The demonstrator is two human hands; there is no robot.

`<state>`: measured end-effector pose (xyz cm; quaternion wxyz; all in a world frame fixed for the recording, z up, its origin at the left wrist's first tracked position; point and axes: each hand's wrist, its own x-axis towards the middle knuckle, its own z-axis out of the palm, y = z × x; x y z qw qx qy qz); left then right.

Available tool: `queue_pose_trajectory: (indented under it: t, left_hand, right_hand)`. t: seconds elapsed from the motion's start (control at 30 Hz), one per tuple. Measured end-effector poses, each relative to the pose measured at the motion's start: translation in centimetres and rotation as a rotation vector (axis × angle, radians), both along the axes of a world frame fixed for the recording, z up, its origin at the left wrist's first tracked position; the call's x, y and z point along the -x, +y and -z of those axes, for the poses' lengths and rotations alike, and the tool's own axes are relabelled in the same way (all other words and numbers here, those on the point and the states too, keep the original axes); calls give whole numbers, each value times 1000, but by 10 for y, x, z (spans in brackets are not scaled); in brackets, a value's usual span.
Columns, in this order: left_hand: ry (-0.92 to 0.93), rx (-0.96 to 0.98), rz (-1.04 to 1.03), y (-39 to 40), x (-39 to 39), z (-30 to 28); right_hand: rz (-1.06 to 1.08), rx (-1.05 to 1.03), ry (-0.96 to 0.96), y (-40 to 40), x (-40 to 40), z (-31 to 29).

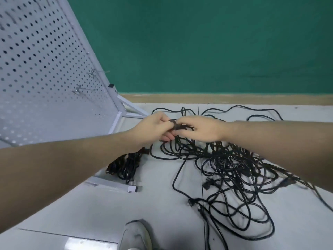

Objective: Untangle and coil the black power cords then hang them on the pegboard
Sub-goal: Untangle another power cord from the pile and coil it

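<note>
A big tangle of black power cords sprawls over the grey floor at the centre and right. My left hand and my right hand meet above its far left part. Both pinch the same black cord between their fingertips, and loops of it hang down below them. A coiled black cord bundle lies on the floor under my left forearm, beside the board's foot. The white pegboard leans at the left, with metal hooks sticking out of it.
The pegboard's white frame foot juts across the floor at lower left, another leg at the back. A green wall with a tan baseboard closes the far side. My grey shoe stands at the bottom centre.
</note>
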<state>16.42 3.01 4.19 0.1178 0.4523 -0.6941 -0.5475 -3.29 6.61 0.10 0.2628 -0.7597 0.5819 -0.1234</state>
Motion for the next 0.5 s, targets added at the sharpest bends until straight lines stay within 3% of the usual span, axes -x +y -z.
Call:
queue_pose_trajectory:
  t: [0.3, 0.5]
  left_hand:
    - [194, -24, 59, 40, -23, -73]
    - [34, 51, 382, 50, -20, -108]
  right_hand:
    - [-75, 83, 159, 51, 10, -88]
    - [-15, 130, 229, 108, 22, -123]
